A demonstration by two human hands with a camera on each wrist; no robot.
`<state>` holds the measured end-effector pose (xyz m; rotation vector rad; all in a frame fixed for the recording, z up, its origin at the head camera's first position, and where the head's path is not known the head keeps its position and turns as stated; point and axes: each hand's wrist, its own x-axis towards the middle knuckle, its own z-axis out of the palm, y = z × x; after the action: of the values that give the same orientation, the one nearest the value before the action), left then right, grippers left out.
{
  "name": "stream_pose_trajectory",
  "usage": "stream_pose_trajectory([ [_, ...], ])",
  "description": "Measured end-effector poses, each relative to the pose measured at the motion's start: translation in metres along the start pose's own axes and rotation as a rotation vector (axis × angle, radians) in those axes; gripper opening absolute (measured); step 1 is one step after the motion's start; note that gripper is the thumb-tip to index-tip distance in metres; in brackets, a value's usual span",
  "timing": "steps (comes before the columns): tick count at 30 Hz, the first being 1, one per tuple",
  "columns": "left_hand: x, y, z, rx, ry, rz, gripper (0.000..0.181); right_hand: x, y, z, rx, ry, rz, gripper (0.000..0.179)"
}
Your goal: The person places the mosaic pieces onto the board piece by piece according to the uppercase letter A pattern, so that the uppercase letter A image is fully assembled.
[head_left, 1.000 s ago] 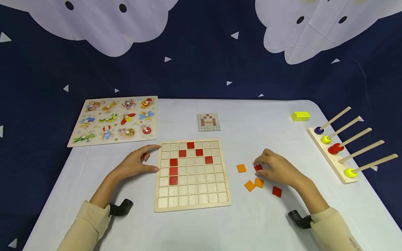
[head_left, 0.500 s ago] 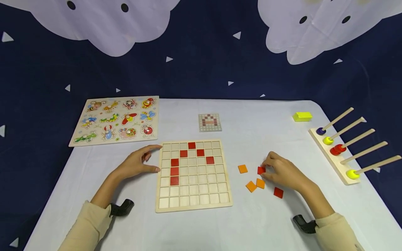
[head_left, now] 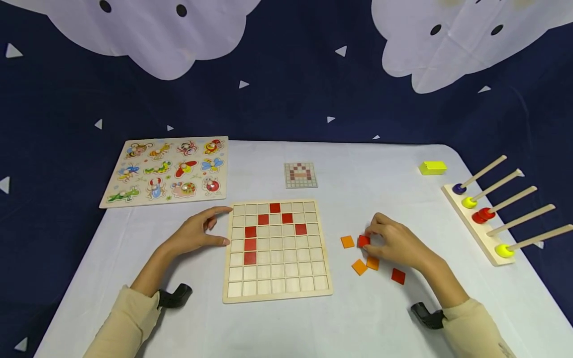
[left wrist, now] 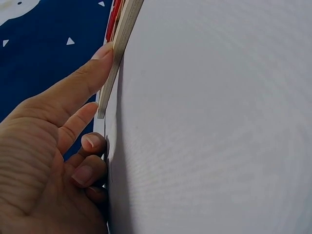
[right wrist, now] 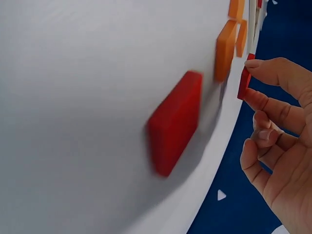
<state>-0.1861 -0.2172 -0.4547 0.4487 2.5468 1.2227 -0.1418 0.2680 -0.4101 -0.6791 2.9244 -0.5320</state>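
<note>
White tabletop (head_left: 201, 328): right hand (head_left: 396, 241) pinches red tile (head_left: 364, 241); left hand (head_left: 194, 232) (thumb, forefinger wide apart) touches grid board (head_left: 278, 271) at left; bead rack (head_left: 476, 229) near tabletop's right edge.

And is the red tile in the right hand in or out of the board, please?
Out: the right hand pinches the red tile to the right of the board.

Behind the white tabletop (head_left: 371, 184) stands a navy cloth (head_left: 286, 109), with triangles (head_left: 341, 51) and, higher above the tabletop, pale clouds (head_left: 152, 35).
</note>
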Motion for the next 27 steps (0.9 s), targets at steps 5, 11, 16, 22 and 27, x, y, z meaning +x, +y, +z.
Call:
stream_pose_trajectory([
  [5,0.000,0.001,0.000,-0.001,-0.003,-0.009,0.079,0.009,-0.010,0.001,0.009,-0.006,-0.047,0.021],
  [11,0.001,0.000,0.000,-0.004,-0.001,-0.003,0.079,0.018,-0.021,0.004,0.019,-0.022,-0.088,0.021],
  [16,0.000,0.000,0.000,-0.004,0.002,-0.003,0.078,0.027,-0.032,0.005,0.021,-0.040,-0.119,0.023],
  [22,0.000,0.001,0.000,-0.008,0.001,-0.008,0.078,0.037,-0.047,0.007,0.013,-0.058,-0.154,0.024],
  [27,0.000,0.001,-0.001,-0.006,-0.003,-0.003,0.079,0.046,-0.058,0.010,0.010,-0.063,-0.193,0.024],
])
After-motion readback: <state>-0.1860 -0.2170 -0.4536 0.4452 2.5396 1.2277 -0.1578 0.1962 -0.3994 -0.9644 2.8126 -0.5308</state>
